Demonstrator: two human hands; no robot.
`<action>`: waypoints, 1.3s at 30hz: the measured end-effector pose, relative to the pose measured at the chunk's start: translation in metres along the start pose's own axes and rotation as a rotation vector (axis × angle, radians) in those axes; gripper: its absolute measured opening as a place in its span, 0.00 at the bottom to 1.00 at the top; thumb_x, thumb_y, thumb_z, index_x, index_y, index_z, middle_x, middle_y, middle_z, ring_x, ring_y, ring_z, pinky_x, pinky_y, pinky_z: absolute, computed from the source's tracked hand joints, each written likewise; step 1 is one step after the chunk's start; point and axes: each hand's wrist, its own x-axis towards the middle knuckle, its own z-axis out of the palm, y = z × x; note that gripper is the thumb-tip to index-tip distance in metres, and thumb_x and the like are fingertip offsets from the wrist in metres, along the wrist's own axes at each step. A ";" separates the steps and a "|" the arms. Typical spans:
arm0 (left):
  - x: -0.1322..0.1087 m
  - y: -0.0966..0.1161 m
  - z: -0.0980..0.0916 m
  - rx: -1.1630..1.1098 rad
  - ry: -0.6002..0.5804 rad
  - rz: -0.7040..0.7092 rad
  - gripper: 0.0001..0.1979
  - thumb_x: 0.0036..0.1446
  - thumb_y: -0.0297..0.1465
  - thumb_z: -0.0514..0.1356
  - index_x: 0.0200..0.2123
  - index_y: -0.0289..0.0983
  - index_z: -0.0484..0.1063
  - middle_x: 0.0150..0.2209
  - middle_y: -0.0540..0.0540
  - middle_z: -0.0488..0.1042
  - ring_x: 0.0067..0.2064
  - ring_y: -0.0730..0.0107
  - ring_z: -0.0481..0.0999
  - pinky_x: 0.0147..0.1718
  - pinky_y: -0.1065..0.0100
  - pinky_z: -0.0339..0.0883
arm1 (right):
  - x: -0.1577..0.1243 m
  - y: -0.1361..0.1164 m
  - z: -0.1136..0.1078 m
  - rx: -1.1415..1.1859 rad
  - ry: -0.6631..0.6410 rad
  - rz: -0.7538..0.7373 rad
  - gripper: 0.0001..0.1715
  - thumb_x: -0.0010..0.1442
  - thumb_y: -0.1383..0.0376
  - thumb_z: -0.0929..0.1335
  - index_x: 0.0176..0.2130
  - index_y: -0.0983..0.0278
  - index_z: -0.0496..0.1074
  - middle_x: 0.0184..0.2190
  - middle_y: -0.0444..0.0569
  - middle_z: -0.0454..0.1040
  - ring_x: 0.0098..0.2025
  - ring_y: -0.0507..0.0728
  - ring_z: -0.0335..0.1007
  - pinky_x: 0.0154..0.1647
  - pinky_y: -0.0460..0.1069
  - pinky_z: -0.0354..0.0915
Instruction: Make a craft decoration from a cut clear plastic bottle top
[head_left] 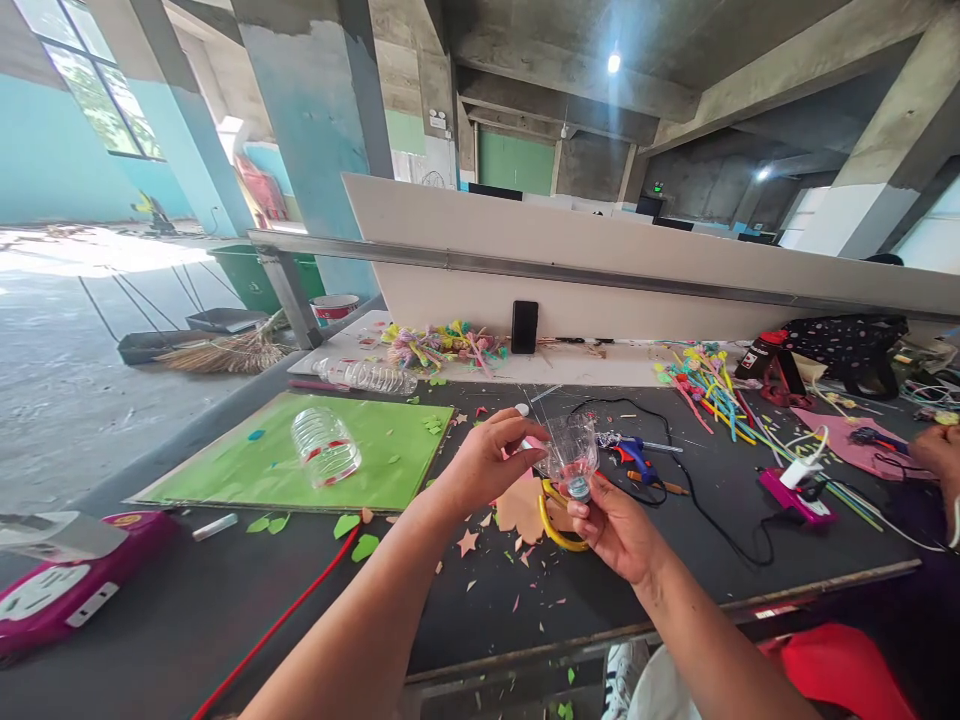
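My right hand (pixel 616 522) grips the cut-off top of a clear plastic bottle (pixel 574 450) by its neck, the neck pointing down and the wide cut end up. At the left side of the cut edge, my left hand (pixel 501 452) has thumb and finger pinched together on the plastic. A small pink patch shows between those fingers; I cannot tell what it is. Thin strands rise near the rim. Yellow-handled scissors (pixel 556 522) lie below the hands, over a peach-coloured sheet (pixel 517 508). A blue glue gun (pixel 636 458) lies just right of the bottle top.
A cut clear bottle (pixel 324 447) lies on green sheets (pixel 225 465), with another bottle (pixel 365 376) behind. Paper scraps litter the table. Colourful pipe-cleaner flowers (pixel 709 385), a phone (pixel 524 328) and purple power strips (pixel 796 497) stand around. Another person's hand (pixel 937 450) is at right.
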 end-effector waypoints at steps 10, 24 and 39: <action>-0.001 0.001 0.009 0.016 0.036 -0.045 0.04 0.59 0.28 0.61 0.38 0.36 0.75 0.29 0.50 0.70 0.29 0.75 0.65 0.32 0.71 0.60 | 0.000 -0.002 0.001 0.105 0.039 0.032 0.11 0.58 0.67 0.71 0.42 0.68 0.74 0.34 0.52 0.77 0.26 0.49 0.65 0.22 0.41 0.62; -0.002 -0.010 0.016 0.068 -0.144 -0.099 0.07 0.61 0.27 0.57 0.34 0.37 0.75 0.35 0.47 0.75 0.36 0.70 0.73 0.34 0.71 0.64 | 0.001 -0.005 0.008 0.101 0.062 -0.046 0.11 0.57 0.71 0.69 0.43 0.67 0.74 0.37 0.54 0.79 0.29 0.49 0.70 0.23 0.40 0.66; -0.002 -0.001 0.025 -0.107 -0.200 -0.329 0.19 0.49 0.45 0.67 0.38 0.36 0.73 0.31 0.49 0.74 0.32 0.69 0.70 0.32 0.70 0.63 | -0.001 0.002 0.012 -0.029 0.020 -0.233 0.13 0.56 0.69 0.71 0.43 0.65 0.74 0.38 0.51 0.80 0.32 0.52 0.73 0.23 0.42 0.65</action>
